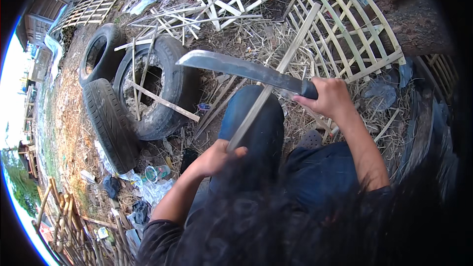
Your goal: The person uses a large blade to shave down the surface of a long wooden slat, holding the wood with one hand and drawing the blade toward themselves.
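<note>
Resting at ten o'clock are three tyres (pixel 183 64). A pale strip (pixel 301 34) points toward one o'clock over the knee (pixel 240 107), apparently for support. A machete (pixel 236 68) crosses the strip, tip near nine; contact is unclear. The right hand (pixel 327 99) wraps the handle (pixel 309 90), likely for control; the left hand (pixel 217 157) clasps the strip's lower end.

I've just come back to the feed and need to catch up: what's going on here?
A person's left hand holds a pale wooden strip near its lower end, the strip slanting up and away over the knee. The right hand grips a machete by its handle, its blade crossing the strip in view. Whether it is cutting, I can't tell. Tyres lie to the left; a lattice panel is ahead, right.
</note>
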Motion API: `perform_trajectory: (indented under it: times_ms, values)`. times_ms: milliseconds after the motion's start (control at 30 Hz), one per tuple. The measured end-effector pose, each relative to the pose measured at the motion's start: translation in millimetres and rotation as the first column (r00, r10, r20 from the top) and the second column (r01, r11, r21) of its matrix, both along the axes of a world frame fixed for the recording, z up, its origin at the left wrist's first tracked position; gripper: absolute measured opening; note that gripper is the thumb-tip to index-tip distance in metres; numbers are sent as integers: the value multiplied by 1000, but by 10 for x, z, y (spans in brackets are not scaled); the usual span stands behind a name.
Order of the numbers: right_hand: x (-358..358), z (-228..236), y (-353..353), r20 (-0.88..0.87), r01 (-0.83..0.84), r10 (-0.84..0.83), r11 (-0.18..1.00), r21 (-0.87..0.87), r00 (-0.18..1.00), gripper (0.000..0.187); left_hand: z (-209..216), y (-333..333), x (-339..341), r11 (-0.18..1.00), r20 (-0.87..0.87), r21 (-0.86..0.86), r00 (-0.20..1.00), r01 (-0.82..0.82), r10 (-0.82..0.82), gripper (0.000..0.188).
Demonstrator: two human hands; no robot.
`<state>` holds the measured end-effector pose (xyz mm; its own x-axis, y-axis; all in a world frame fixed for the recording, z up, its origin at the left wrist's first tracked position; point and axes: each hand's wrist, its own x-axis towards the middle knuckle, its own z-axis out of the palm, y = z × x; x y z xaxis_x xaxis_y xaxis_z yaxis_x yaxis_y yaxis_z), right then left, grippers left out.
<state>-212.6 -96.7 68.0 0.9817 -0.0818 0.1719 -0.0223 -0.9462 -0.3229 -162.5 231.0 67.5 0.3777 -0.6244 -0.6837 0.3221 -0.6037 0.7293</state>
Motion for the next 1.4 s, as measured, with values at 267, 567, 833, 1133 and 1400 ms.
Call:
perform_trajectory:
  times_ms: [267,567,833,1133,1400]
  values:
    - [-60,53,-181,-44,44,-50,992,-115,998,52,-201,155,3,999,37,-26,999,39,-38,52]
    - [-813,445,-915,141,566,-582,813,141,801,47,-144,122,61,996,-161,-48,985,-72,64,57]
    - [-325,215,478,6,58,-58,996,61,998,59,-67,-11,-53,1000,-76,-1,997,16,-16,58]
    - [-146,148,581,-67,-110,105,991,-73,992,67,45,-130,-112,998,178,26,983,-59,53,58]
    - [-207,165,653,-45,-147,145,987,-57,988,67,97,-162,-235,992,254,18,960,-124,116,56]
